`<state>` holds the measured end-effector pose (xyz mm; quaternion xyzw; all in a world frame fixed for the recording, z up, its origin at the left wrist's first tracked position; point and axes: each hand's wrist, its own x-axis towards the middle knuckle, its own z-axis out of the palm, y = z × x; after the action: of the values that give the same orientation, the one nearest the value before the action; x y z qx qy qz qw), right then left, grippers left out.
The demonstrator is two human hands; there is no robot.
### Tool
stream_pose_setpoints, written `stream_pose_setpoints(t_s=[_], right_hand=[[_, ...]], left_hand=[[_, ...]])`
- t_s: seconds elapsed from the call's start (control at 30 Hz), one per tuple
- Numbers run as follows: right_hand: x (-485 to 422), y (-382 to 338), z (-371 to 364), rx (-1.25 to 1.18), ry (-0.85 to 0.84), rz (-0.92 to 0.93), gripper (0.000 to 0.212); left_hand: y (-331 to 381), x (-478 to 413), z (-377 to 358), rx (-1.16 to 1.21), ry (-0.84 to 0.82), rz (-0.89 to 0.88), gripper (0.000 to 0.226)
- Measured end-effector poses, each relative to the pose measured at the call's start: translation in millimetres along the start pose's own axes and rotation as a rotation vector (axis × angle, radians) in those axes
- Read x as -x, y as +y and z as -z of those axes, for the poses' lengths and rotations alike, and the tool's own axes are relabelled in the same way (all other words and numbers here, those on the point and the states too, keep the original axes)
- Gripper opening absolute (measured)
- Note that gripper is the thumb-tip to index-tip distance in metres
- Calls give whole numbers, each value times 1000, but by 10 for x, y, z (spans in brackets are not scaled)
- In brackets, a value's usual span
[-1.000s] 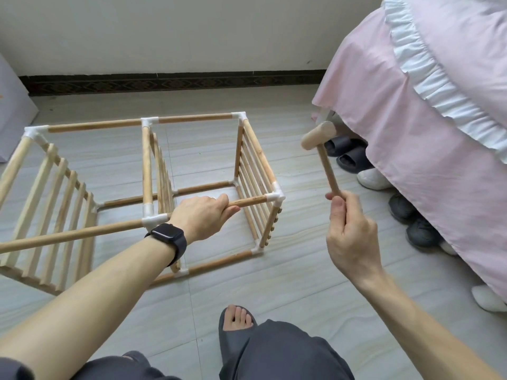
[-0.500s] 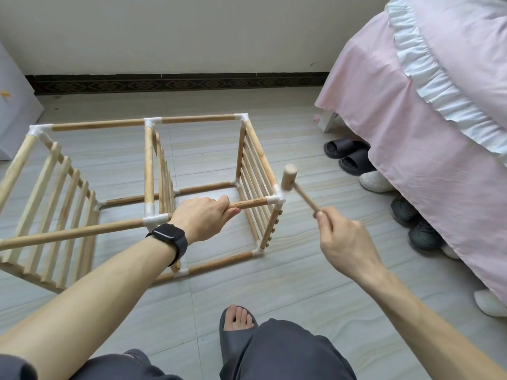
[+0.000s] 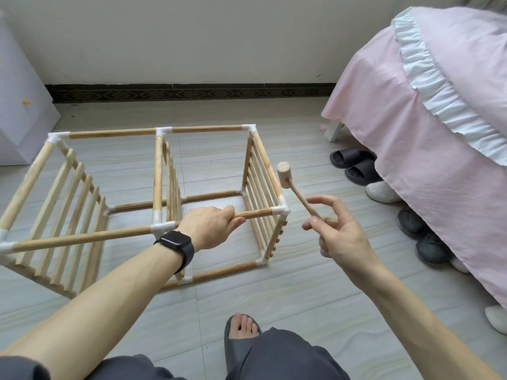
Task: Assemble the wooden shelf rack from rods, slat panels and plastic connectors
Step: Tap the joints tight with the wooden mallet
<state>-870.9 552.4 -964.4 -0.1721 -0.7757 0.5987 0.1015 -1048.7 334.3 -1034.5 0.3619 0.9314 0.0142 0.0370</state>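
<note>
Tiled floor (image 3: pixel 301 297) — wooden rack (image 3: pixel 82 238), slippers (image 3: pixel 354 164), shoes (image 3: pixel 428 242) on it.

Rack (image 3: pixel 157 176) cut off at nine o'clock; right hand (image 3: pixel 340 237) fingers blurred; bedcover (image 3: pixel 425 160) at three o'clock half-hides shoes (image 3: pixel 354 165)

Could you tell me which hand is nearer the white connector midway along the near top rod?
Left. The left hand grips the rod just right of that connector; the right hand holds the mallet beyond the rod's right end.
</note>
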Motion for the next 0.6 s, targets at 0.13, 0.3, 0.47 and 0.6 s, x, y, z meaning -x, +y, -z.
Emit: stream_pose_setpoints(t_s=[0.13, 0.3, 0.47, 0.6], right_hand=[[-180, -242, -5, -435, -156, -22, 33], [-407, -340, -178, 466, 343, 449, 32], [-554, -522, -311, 478, 478, 706, 25], [-544, -260, -488, 488, 452, 595, 25]], left_hand=[[-81, 116, -10, 17, -27, 4, 44], [-155, 221, -20, 0, -9, 7, 45], [-165, 245, -16, -8, -8, 11, 45], [-164, 232, -17, -7, -15, 7, 46]])
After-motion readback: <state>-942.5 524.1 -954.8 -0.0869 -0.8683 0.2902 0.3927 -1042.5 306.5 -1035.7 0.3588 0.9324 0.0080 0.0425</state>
